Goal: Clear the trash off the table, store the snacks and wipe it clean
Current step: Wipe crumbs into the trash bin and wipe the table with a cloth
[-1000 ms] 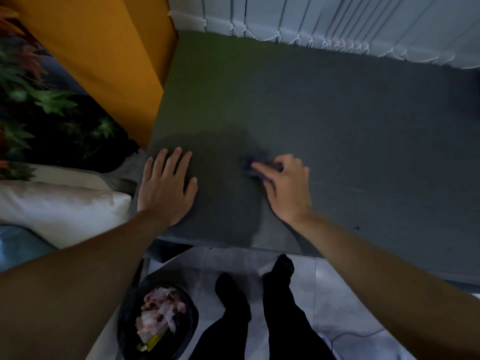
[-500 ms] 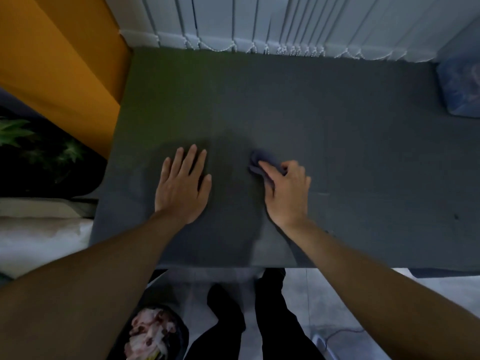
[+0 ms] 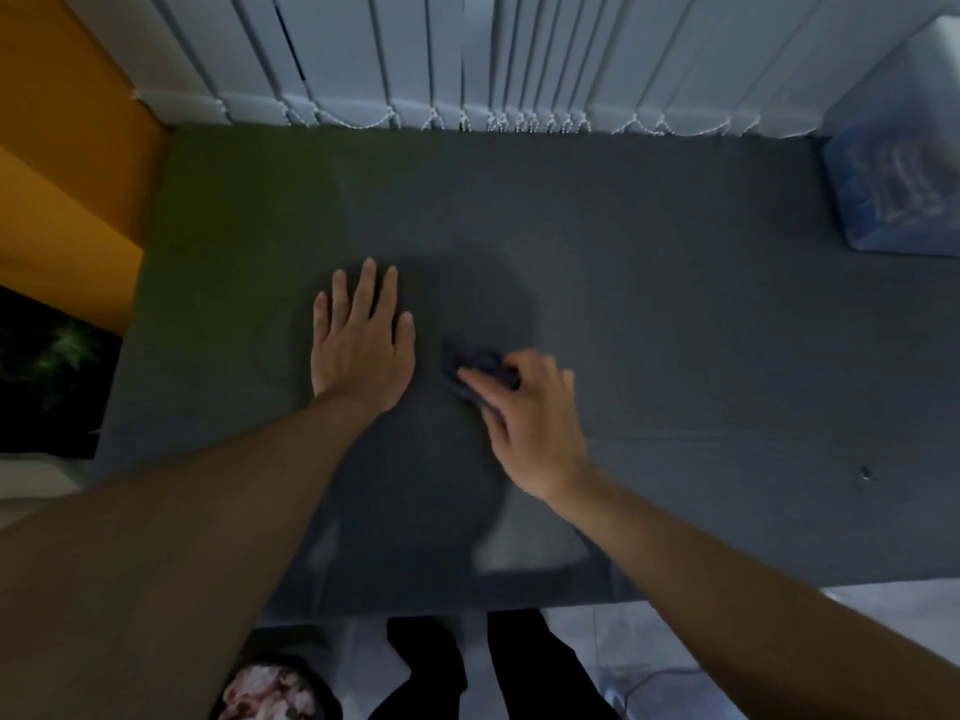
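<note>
A dark grey table (image 3: 675, 314) fills the middle of the view. My left hand (image 3: 363, 345) lies flat on it, fingers straight and spread, palm down. Just to its right, my right hand (image 3: 530, 407) grips a small dark blue cloth (image 3: 475, 363) and presses it onto the tabletop. The cloth is bunched under my fingers, and only its far left part shows. The hand is slightly blurred.
A clear blue-tinted plastic box (image 3: 898, 168) stands at the table's far right corner. White vertical blinds (image 3: 467, 59) hang behind the table, an orange wall (image 3: 67, 163) at left. On the floor below is a black bin (image 3: 275, 688) with wrappers, beside my feet (image 3: 467, 667).
The camera has tilted up and right, bringing the plastic box into view. My right hand has slid the cloth a little nearer to the left hand, which has stayed flat.
</note>
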The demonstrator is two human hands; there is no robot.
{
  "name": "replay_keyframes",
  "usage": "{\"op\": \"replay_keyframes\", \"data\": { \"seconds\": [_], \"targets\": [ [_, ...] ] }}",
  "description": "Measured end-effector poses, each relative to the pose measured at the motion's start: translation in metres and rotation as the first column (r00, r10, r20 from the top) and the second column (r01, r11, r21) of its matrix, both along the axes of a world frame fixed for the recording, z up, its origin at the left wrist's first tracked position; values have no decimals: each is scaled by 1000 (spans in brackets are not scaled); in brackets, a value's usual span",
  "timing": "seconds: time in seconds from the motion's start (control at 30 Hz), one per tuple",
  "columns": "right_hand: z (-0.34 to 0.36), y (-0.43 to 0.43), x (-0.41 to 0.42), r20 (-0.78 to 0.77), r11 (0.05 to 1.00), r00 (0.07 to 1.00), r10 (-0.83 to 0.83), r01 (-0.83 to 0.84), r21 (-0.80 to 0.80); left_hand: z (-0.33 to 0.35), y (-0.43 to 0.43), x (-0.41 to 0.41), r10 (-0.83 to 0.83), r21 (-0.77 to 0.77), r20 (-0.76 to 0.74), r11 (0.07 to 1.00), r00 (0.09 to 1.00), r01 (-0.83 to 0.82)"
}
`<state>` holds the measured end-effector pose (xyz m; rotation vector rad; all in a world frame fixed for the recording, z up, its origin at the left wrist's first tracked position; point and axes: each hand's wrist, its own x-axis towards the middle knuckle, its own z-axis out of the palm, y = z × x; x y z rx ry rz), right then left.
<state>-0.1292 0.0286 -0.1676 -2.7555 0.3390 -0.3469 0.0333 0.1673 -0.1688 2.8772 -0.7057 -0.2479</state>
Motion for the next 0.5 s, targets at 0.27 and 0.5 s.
{"op": "replay_keyframes", "data": {
  "seconds": [0.27, 0.5],
  "targets": [
    [-1, -71, 64, -10, 960, 960, -279, 279, -33, -6, -21, 2, 69, 70, 46, 995, 997, -72],
    [-3, -79, 86, -55, 963, 965, 256, -260, -70, -6, -24, 4, 76, 97, 61, 992, 995, -82]
  ]
}}
